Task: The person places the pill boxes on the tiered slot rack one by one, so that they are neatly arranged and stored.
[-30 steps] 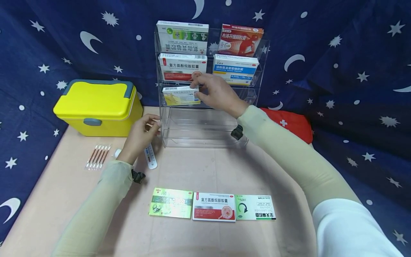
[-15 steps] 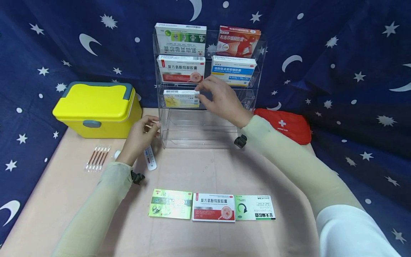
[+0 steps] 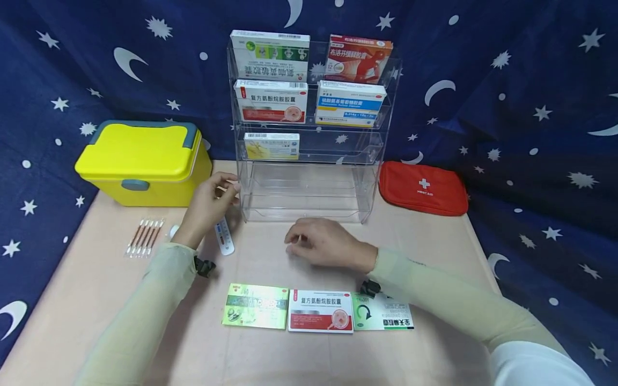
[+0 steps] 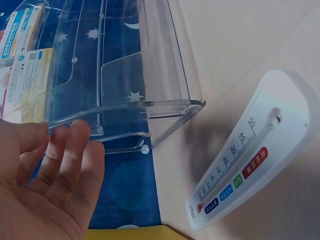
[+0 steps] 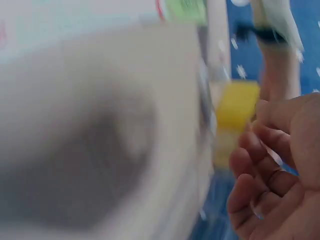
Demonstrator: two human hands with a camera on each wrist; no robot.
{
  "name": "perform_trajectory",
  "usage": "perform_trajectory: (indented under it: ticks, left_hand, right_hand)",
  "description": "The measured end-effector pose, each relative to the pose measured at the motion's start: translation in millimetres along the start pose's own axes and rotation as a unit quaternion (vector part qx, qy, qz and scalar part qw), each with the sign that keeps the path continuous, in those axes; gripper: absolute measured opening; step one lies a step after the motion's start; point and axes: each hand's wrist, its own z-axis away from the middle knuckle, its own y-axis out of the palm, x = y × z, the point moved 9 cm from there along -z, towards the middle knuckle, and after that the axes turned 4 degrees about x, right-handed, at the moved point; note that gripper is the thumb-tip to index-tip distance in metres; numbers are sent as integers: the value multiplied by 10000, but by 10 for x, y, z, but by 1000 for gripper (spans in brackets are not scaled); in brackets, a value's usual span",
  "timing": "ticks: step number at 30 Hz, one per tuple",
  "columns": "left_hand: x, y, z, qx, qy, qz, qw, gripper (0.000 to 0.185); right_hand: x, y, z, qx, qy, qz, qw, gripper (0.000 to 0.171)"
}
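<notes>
My right hand (image 3: 325, 244) is above the table in front of the clear acrylic rack (image 3: 309, 217), fingers loosely curled and holding nothing. Its wrist view shows the bare fingers (image 5: 267, 180). At the rack's left side, my left hand (image 3: 207, 206) has relaxed fingers (image 4: 75, 160) right at the edge. A small yellow-and-white medicine box (image 3: 272, 147) sits at the left of the third tier. Above it stand a red-and-white box (image 3: 271, 102), a blue-and-white box (image 3: 350, 104), a green-and-white box (image 3: 270, 56) and a red box (image 3: 359, 59).
A green box (image 3: 256, 306), another red-and-white box (image 3: 321, 312) and a white-green box (image 3: 381, 315) lie in a row at the front. Around the rack are a yellow case (image 3: 140, 155), a red first-aid pouch (image 3: 423, 188), a thermometer (image 3: 224, 237) and cotton swabs (image 3: 145, 237).
My right hand has left the small yellow-and-white box on the third tier and come down toward the table. The box now sits upright there. The left hand has stayed put.
</notes>
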Motion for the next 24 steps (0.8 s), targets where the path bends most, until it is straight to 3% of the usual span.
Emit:
perform_trajectory:
  ticks: [4, 9, 14, 24]
  left_hand:
    - [-11, -19, 7, -25, -11, -52, 10000, 34]
    - [-6, 3, -5, -16, -59, -101, 9999, 31]
    - [-14, 6, -7, 5, -95, -85, 9999, 32]
    - [-8, 11, -2, 24, -132, -84, 9999, 33]
  right_hand:
    - [179, 416, 10, 974, 38, -21, 9952, 21]
    - [281, 669, 24, 1540, 191, 201, 9877, 27]
    - [323, 800, 53, 1824, 196, 450, 9820, 29]
    - [317, 898, 95, 1947, 312, 615, 9784, 30]
